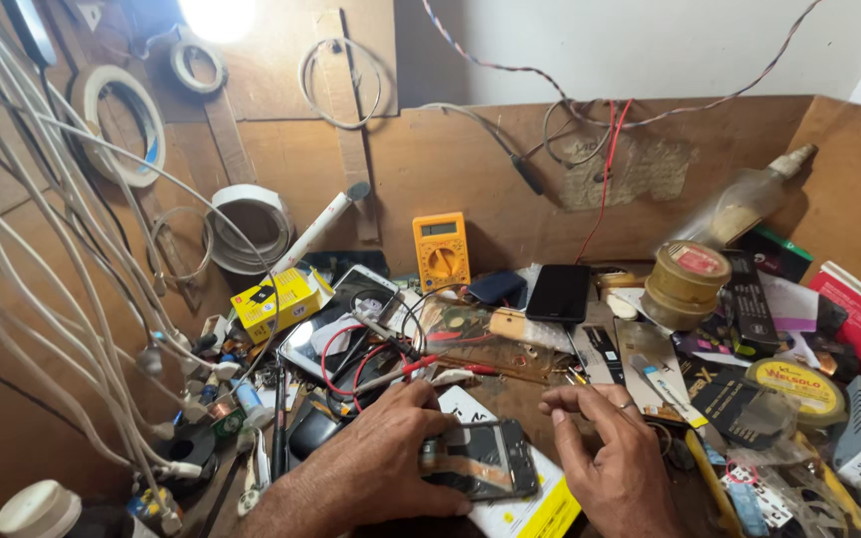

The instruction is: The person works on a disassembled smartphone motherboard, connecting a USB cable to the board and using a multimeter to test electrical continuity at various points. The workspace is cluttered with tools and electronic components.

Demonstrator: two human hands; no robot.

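Support for the opened black smartphone (478, 458), lying back-side up with its inner board and copper-coloured parts exposed, comes from the left hand (376, 463). That hand rests over the phone's left end, its fingers (430, 394) curled along the far left edge and its thumb lying against the near edge, so the fingers are closed on the phone. For steady work, this grip is best kept low and flat, pressing the phone onto the white and yellow card (525, 508) beneath it, so the body does not rock on the cluttered wooden table (510, 394).

The right hand (615, 453) sits just right of the phone. Its fingers (575, 399) are bent inward, thumb and forefinger drawn close together; whether they pinch a small part cannot be told. The phone lies near the centre, between the two hands, with the red and white probe leads (421, 371) just beyond it and the yellow multimeter (441, 249) well behind.
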